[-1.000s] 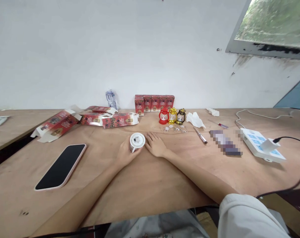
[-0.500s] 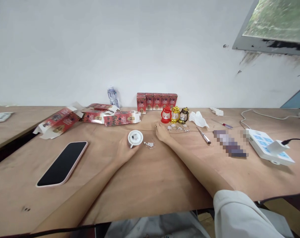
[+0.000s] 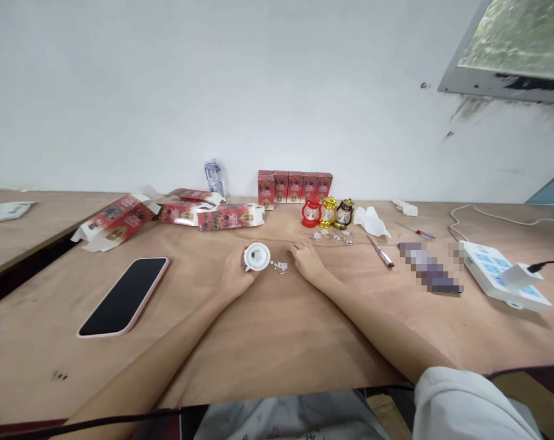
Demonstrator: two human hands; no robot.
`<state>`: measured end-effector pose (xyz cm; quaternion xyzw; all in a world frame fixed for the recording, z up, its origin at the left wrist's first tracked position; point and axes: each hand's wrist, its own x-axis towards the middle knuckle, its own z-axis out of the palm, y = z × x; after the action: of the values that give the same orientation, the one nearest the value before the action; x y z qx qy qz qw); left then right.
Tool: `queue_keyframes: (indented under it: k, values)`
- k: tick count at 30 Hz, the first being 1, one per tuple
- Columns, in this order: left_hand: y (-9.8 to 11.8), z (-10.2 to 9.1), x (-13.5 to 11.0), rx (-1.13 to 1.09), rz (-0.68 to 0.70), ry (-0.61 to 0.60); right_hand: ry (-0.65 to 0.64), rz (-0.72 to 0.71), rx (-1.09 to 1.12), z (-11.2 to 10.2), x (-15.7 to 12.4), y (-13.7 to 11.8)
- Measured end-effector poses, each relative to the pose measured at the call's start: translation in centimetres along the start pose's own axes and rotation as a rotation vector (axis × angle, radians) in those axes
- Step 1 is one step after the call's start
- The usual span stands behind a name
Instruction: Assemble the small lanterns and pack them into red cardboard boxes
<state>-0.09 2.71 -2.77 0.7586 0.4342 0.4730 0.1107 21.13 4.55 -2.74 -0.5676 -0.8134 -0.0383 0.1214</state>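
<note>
While the left hand (image 3: 237, 275) wraps its fingers around one white round piece (image 3: 257, 256), the right hand (image 3: 308, 261) lies half-curled beside small parts (image 3: 282, 266), its grip unclear. Beyond its fingertips stand three lanterns (image 3: 327, 214), then at least five red boxes (image 3: 295, 187).

Round part (image 3: 257, 256), dial centre: white. Small parts (image 3: 282, 266), 4 o'clock: whitish, silvery. At 2 o'clock: red lantern (image 3: 311, 212), gold lantern (image 3: 327, 212), black-and-gold lantern (image 3: 343, 214). Upright boxes (image 3: 295, 188), 1 o'clock: red, gold motif, pale lettering. Phone (image 3: 123, 297), 8 o'clock: black screen, pale pink edge. Power strip (image 3: 487, 266), 3 o'clock: white, blue panels.
</note>
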Motion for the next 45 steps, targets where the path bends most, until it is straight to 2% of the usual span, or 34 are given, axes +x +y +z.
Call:
queue_keyframes:
  k: [2, 4, 9, 10, 12, 15, 21, 27, 30, 32, 36, 39, 42, 45]
  values:
    - [0.1, 0.0, 0.0, -0.001, 0.015, -0.012, 0.093, -0.041, 0.063, 0.5, -0.7, 0.2]
    - [0.2, -0.1, -0.1, 0.011, 0.044, -0.032, 0.268, -0.105, 0.192, 1.0, -1.4, 0.1]
    - [0.2, 0.0, -0.3, 0.046, 0.171, -0.101, 0.879, -0.241, 0.505, 0.9, -3.0, -2.1]
    - [0.2, 0.0, -0.3, 0.051, 0.192, -0.113, 0.952, -0.268, 0.536, 0.8, -3.3, -2.8]
    - [0.1, 0.1, -0.4, 0.057, 0.221, -0.132, 1.005, -0.321, 0.595, 0.4, -3.7, -4.2]
    - [0.1, 0.3, -0.6, 0.062, 0.247, -0.164, 1.009, -0.372, 0.622, 0.1, -4.0, -5.3]
    - [0.5, 0.5, -0.9, 0.062, 0.289, -0.194, 0.977, -0.386, 0.539, 0.1, -4.0, -5.3]
    - [0.5, 0.4, -0.8, 0.054, 0.264, -0.191, 0.988, -0.391, 0.539, -0.1, -3.8, -5.2]
    - [0.5, 0.2, -0.6, 0.047, 0.215, -0.163, 0.998, -0.331, 0.566, 0.0, -3.5, -4.2]
    - [0.4, 0.0, -0.4, 0.043, 0.169, -0.125, 0.895, -0.264, 0.556, 0.2, -3.2, -3.3]
    - [0.2, -0.1, -0.2, 0.051, 0.09, -0.063, 0.557, -0.162, 0.467, 0.6, -2.8, -1.9]
    - [0.1, 0.0, -0.3, 0.059, 0.099, -0.057, 0.382, -0.177, 0.378, 0.8, -2.5, -1.8]
    - [0.2, 0.0, -0.4, 0.048, 0.11, -0.076, 0.301, -0.259, 0.287, 1.1, -2.2, -2.0]
    - [0.3, 0.0, -0.4, 0.039, 0.109, -0.091, 0.32, -0.265, 0.253, 1.5, -2.0, -2.0]
